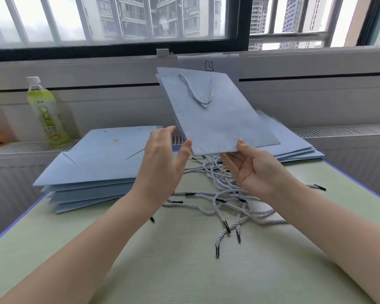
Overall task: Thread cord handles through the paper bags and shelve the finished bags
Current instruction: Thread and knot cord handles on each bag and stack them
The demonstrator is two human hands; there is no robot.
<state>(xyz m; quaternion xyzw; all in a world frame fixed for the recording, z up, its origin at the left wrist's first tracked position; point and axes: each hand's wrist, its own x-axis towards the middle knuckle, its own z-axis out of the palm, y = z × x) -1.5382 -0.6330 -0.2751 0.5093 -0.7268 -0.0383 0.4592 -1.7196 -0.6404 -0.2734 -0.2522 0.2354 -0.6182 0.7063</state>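
- Right hand (253, 166) grips the raised bag (219, 119) by its bottom edge; its cord (201, 91) looks threaded.
- Left hand (162, 154), fingers straight, touches the bag's left corner.
- Left of the bag, a stack (92, 163) looks unthreaded; loose cords (233, 194) lie below: much remains.

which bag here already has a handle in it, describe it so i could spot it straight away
Start at the window along the back, then drop to the middle of the green table. The held bag is raised there, above the loose cords, pinched at its lower edge by the right hand. Unlike the flat stacks to either side, it shows a looped cord handle.
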